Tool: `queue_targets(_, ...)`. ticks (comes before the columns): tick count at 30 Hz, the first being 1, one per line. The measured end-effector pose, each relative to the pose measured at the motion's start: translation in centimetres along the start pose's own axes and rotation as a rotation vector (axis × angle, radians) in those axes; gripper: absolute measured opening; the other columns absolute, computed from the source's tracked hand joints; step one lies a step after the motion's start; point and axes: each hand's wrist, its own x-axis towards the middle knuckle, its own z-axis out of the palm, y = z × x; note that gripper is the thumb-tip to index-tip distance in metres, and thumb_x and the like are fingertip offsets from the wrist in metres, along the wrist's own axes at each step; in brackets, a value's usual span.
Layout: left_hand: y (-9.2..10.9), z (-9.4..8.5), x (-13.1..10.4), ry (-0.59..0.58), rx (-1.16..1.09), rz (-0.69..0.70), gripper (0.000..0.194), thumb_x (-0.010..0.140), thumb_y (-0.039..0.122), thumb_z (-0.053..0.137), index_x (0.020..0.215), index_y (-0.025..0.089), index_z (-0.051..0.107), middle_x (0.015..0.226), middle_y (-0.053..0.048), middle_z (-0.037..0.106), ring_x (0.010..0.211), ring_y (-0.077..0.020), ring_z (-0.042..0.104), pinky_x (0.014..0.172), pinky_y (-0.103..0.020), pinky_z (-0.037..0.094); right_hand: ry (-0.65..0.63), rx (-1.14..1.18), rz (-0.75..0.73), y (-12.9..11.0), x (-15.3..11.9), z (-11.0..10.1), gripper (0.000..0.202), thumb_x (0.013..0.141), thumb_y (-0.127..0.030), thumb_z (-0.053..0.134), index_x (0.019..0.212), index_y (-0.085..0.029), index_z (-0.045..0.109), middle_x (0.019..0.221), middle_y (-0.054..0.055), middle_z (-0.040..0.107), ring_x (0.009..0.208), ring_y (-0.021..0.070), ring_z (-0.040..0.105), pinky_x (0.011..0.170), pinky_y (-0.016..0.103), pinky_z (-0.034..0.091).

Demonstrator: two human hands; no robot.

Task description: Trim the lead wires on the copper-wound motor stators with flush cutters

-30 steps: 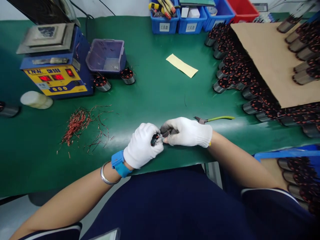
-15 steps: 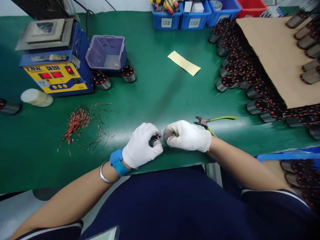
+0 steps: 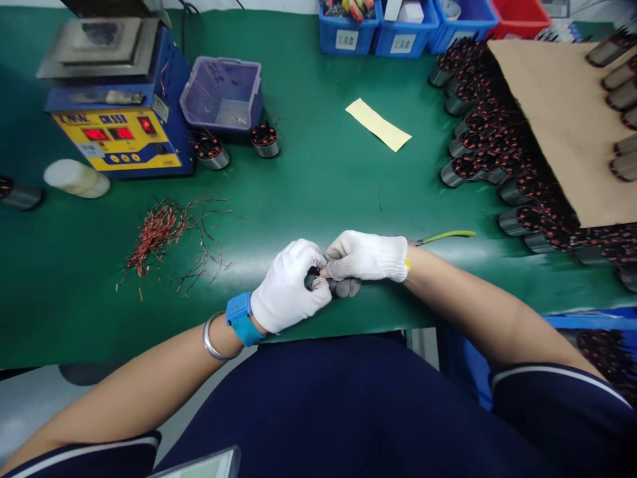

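My left hand [image 3: 288, 289], in a white glove, is wrapped around a small motor stator [image 3: 312, 277]; only its dark end shows between thumb and fingers. Against that end, my gloved right hand [image 3: 371, 257] has its thumb and fingers pinched together, touching the stator. What lies in the pinch is too small to make out. Behind the right wrist lie green-handled cutters [image 3: 442, 236], their jaws mostly hidden. A heap of copper wire clippings [image 3: 162, 229] is on the green table [image 3: 308, 179] to the left of my hands.
Two stators [image 3: 212, 153] stand by a purple bin [image 3: 223, 123], beside a blue-yellow solder pot unit [image 3: 119, 139]. A white jar [image 3: 77, 178] is at left. Many stators [image 3: 455, 174] crowd the right, partly under cardboard [image 3: 557, 133]. A yellow paper strip [image 3: 378, 124] and blue boxes [image 3: 347, 40] lie farther back.
My right hand has moved left, from just apart to contact with the stator. Its wrist now covers the cutters' jaws. The left hand keeps its hold, and the whole view has shifted slightly.
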Motion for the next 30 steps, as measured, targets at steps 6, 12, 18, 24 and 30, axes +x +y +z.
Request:
queue_targets(6, 0.1, 0.0, -0.3, 0.080, -0.061, -0.064, 0.045, 0.062, 0.010, 0.058, 0.105, 0.017, 0.046, 0.130, -0.017, 0.050, 0.108, -0.0248, 0.058, 0.083, -0.038, 0.052, 0.119, -0.110, -0.057, 0.7, -0.3, 0.5, 0.020, 0.081, -0.031, 0.064, 0.070, -0.014, 0.061, 0.058, 0.002, 0.066, 0.049, 0.0110, 0.060, 0.048, 0.020, 0.051)
queue_targets(12, -0.9, -1.7, 0.2, 0.043, -0.495, -0.190, 0.056, 0.069, 0.024, 0.070, 0.120, 0.016, 0.049, 0.132, -0.015, 0.051, 0.114, -0.0259, 0.057, 0.094, -0.041, 0.051, 0.209, -0.067, -0.246, 1.7, -1.1, 1.3, 0.022, 0.086, -0.035, 0.059, 0.077, -0.014, 0.062, 0.065, 0.002, 0.066, 0.056, 0.0115, 0.063, 0.050, 0.021, 0.052)
queue_targets(18, -1.4, -4.5, 0.7, -0.321, -1.095, -0.717, 0.055, 0.088, 0.059, 0.048, 0.122, 0.015, 0.051, 0.102, -0.014, 0.065, 0.071, -0.0221, 0.069, 0.047, -0.027, 0.054, 0.243, 0.043, -0.372, 1.4, -1.9, 1.8, 0.028, 0.082, -0.039, 0.065, 0.076, -0.012, 0.062, 0.070, 0.003, 0.067, 0.052, 0.0097, 0.062, 0.047, 0.019, 0.050)
queue_targets(24, 0.0, -5.0, 0.6, -0.354, -1.100, -0.653, 0.061, 0.081, 0.029, 0.069, 0.134, 0.024, 0.041, 0.099, -0.009, 0.064, 0.066, -0.0160, 0.068, 0.047, -0.021, 0.053, 0.231, 0.138, -0.411, 1.4, -1.8, 1.7, 0.028, 0.080, -0.038, 0.069, 0.072, -0.012, 0.060, 0.065, 0.002, 0.066, 0.047, 0.0082, 0.060, 0.043, 0.017, 0.047)
queue_targets(30, 0.2, -4.7, -0.6, -0.051, -0.429, 0.191, 0.035, 0.070, 0.023, 0.075, 0.103, 0.024, 0.063, 0.157, -0.010, 0.025, 0.121, -0.0296, 0.054, 0.098, -0.049, 0.050, 0.208, 0.263, -0.485, 1.3, -1.5, 1.9, 0.032, 0.076, -0.041, 0.073, 0.072, -0.011, 0.061, 0.063, 0.002, 0.066, 0.044, 0.0091, 0.059, 0.040, 0.017, 0.046)
